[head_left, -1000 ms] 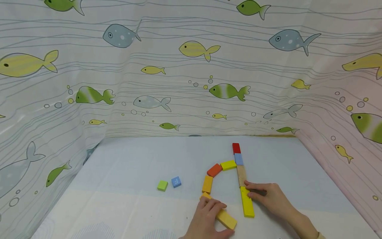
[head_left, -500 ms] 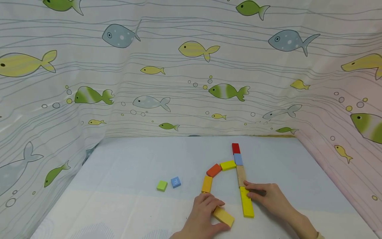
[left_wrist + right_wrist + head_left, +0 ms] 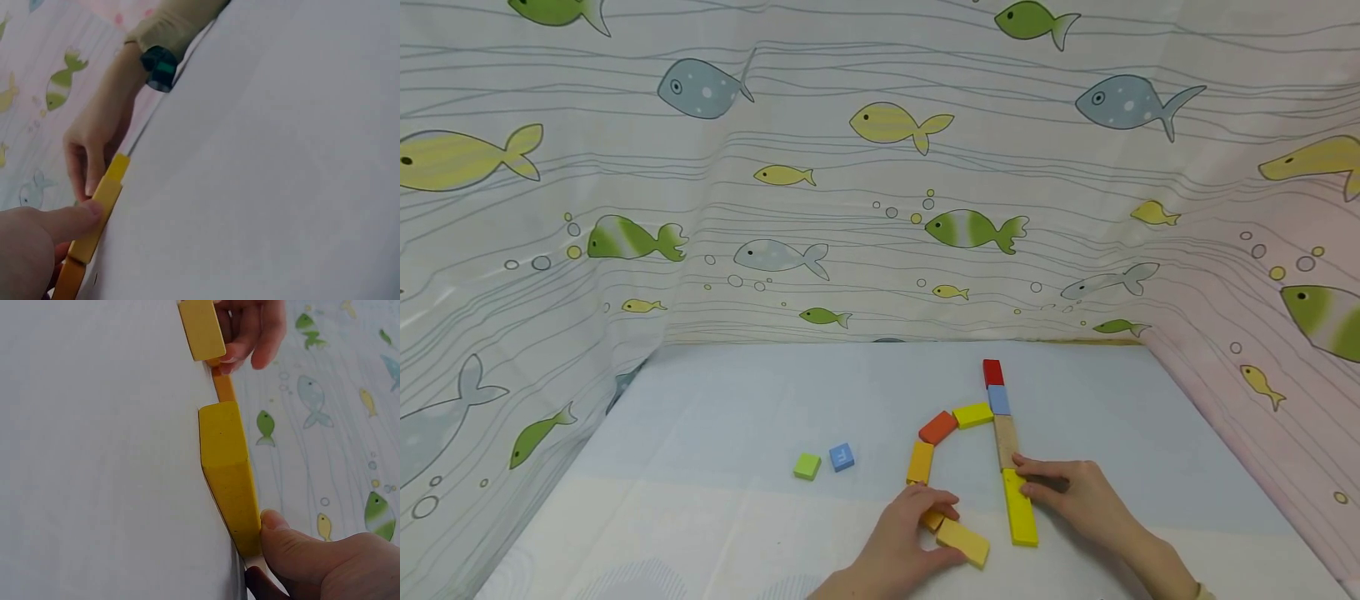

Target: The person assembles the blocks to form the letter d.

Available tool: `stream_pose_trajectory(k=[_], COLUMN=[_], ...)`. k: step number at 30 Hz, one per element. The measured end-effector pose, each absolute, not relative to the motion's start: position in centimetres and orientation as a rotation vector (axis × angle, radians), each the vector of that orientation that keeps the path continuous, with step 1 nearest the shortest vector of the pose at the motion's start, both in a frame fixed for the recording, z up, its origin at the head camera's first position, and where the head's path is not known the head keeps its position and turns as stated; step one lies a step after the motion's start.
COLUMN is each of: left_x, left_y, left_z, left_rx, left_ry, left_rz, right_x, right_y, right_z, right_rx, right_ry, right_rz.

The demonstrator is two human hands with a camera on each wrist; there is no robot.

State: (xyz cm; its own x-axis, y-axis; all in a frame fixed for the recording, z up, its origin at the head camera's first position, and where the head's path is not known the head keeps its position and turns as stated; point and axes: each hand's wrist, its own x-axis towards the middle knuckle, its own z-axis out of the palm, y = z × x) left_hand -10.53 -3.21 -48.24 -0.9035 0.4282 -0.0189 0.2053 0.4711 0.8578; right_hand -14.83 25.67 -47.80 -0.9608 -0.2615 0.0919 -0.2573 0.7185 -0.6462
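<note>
My left hand (image 3: 904, 533) holds a pale yellow block (image 3: 964, 543) at the lower end of a curved row, its thumb on the near side and its fingers bent on the far side. Part of an orange block (image 3: 932, 519) shows under those fingers. In the left wrist view, the thumb presses on the pale block (image 3: 100, 212). My right hand (image 3: 1093, 504) rests its thumb against the right edge of a long yellow block (image 3: 1021, 512). Its index fingertip touches a plain wooden block (image 3: 1007, 442). The tips of its other fingers are hidden.
A dark red block (image 3: 993, 372) and a blue block (image 3: 999, 400) continue the straight row. A yellow (image 3: 973, 415), a red-orange (image 3: 938, 428) and an orange-yellow block (image 3: 921, 462) form the curve. A green cube (image 3: 807, 467) and blue lettered cube (image 3: 842, 457) lie left.
My left hand has shifted slightly left, uncovering more of the orange block. The pale yellow block has moved slightly up and left. The right hand has stayed in place.
</note>
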Motion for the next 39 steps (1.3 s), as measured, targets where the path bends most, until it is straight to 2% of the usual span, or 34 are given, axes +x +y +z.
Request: stream_pose_trajectory(k=[31, 39], left_x=[-10.6, -10.6], left_y=[-3.6, -5.5], left_z=[-48.5, -48.3], left_rx=[0.634, 0.593], left_ry=[2.498, 2.611], left_rz=[1.403, 1.398], right_x=[-14.7, -14.8], right_y=[25.7, 25.7], right_z=[-47.6, -47.6], right_rx=[-0.450, -0.468], right_ry=[2.899, 2.903], right_rz=[-1.096, -1.098])
